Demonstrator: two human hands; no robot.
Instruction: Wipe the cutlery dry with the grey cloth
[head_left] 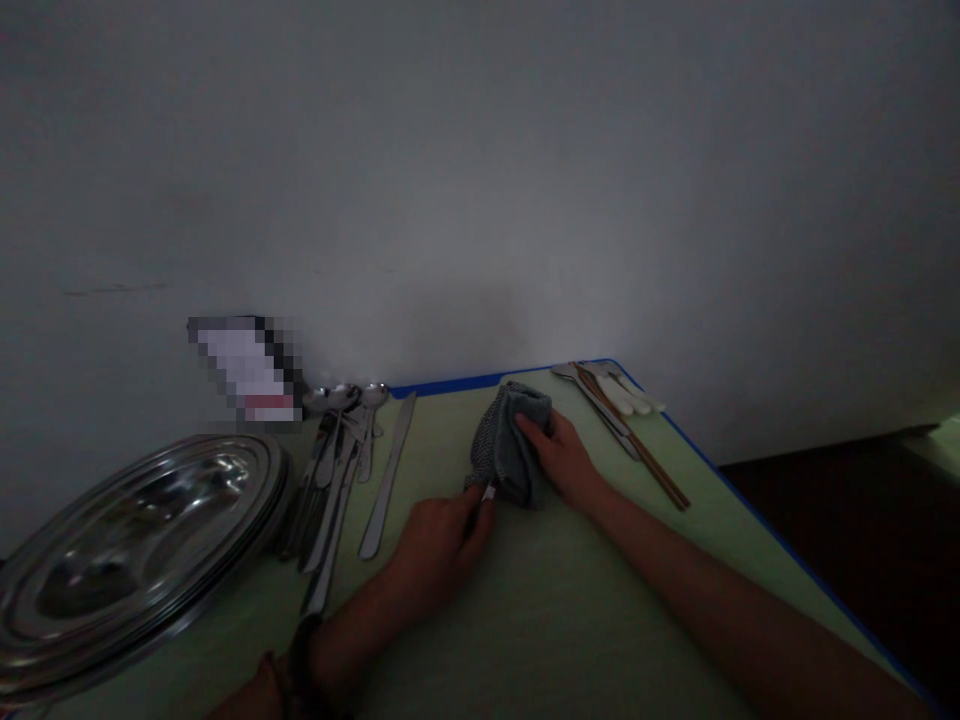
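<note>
A grey-blue cloth (514, 445) is folded in my right hand (564, 455), whose thumb presses on its front. My left hand (442, 540) is closed around a piece of metal cutlery (490, 492). Only a short bright bit of it shows between my fingers and the cloth's lower edge. Its far end is hidden in the cloth, so its kind cannot be made out. Left of my left hand, a table knife (386, 485) lies alone on the pale green table (570, 600).
Stacked oval metal dishes (270, 470) stand at the left. Beside them lie a pile of spoons and other cutlery (341, 470) and a blurred-out upright object (244, 365). Wooden chopsticks (660, 470), metal cutlery (600, 405) and white spoons (622, 395) lie back right, near the wall (480, 200).
</note>
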